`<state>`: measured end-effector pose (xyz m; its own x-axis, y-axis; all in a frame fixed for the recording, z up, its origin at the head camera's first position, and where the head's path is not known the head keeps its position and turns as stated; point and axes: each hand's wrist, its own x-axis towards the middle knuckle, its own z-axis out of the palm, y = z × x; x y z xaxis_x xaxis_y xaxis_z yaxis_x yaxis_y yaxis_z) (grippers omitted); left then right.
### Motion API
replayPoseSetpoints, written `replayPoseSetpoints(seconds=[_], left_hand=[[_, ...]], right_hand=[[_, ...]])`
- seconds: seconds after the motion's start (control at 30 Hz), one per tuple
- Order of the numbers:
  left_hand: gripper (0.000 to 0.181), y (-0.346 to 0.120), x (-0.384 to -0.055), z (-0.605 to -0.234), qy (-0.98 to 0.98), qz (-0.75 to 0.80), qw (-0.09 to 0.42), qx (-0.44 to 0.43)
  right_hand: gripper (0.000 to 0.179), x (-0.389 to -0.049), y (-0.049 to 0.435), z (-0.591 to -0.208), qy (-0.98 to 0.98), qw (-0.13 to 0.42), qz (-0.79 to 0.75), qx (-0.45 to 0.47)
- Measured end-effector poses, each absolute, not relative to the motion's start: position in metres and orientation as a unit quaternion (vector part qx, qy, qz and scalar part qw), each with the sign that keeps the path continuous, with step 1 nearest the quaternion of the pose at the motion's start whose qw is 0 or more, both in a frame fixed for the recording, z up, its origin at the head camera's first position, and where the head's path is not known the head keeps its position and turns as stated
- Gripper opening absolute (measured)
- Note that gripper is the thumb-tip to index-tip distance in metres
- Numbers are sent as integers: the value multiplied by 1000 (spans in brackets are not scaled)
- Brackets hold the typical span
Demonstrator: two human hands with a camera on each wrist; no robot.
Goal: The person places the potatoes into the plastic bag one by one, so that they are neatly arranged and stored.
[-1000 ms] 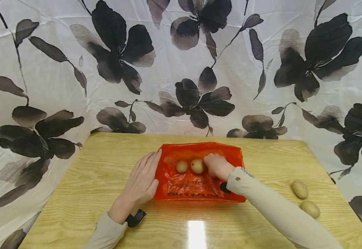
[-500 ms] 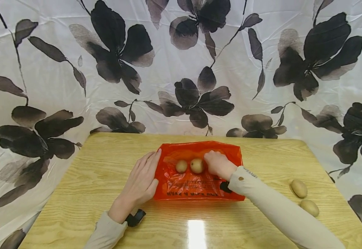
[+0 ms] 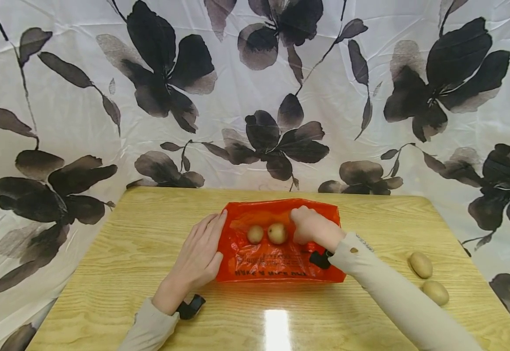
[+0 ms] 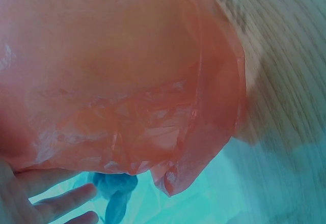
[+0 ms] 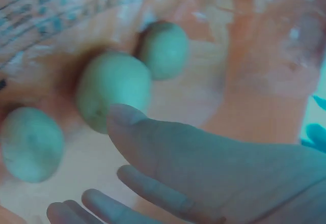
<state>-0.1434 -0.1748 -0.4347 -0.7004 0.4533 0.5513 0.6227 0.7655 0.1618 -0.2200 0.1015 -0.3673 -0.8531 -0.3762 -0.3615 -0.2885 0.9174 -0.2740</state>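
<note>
Head view: I see a floral curtain [image 3: 228, 95] behind and a wooden table [image 3: 92, 302] beneath the red bag [image 3: 272, 268]. Along the bag's left edge lies the left hand [image 3: 195, 258], fingers straight; over its right half is the right hand [image 3: 311, 228], fingers loose and apart. Three potatoes [image 5: 114, 86] sit inside the bag; two loose potatoes [image 3: 421, 265] lie well right of it.

Wooden table [image 3: 141, 253], red bag [image 3: 265, 258], two potatoes [image 3: 421, 264]

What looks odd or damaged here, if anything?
A small brownish spot on the right sleeve near the wrist, dark against pale; can't tell whether stain or hole. No spill visible around the red bag.
</note>
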Motion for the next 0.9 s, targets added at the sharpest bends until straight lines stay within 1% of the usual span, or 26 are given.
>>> replayPoseSetpoints(seconds=[0.13,0.2,0.37,0.67,0.9], left_hand=[[74,-175,-143,-434,-907,-171,246,-296],[74,-175,-143,-434,-906,-171,248,-297],[73,-175,-143,-435,-904,-172,254,-299],[73,-175,-144,-436,-904,-182,251,-294],[73,-174,-145,-435,-906,-198,245,-284]], right_hand=[[41,-219,108,-355,952,209,-135,-177],[45,-219,112,-350,949,207,-152,-184],[43,-218,121,-341,942,179,-183,-215],[39,-209,140,-338,926,122,-252,-253],[29,-199,159,-340,907,70,-319,-268]])
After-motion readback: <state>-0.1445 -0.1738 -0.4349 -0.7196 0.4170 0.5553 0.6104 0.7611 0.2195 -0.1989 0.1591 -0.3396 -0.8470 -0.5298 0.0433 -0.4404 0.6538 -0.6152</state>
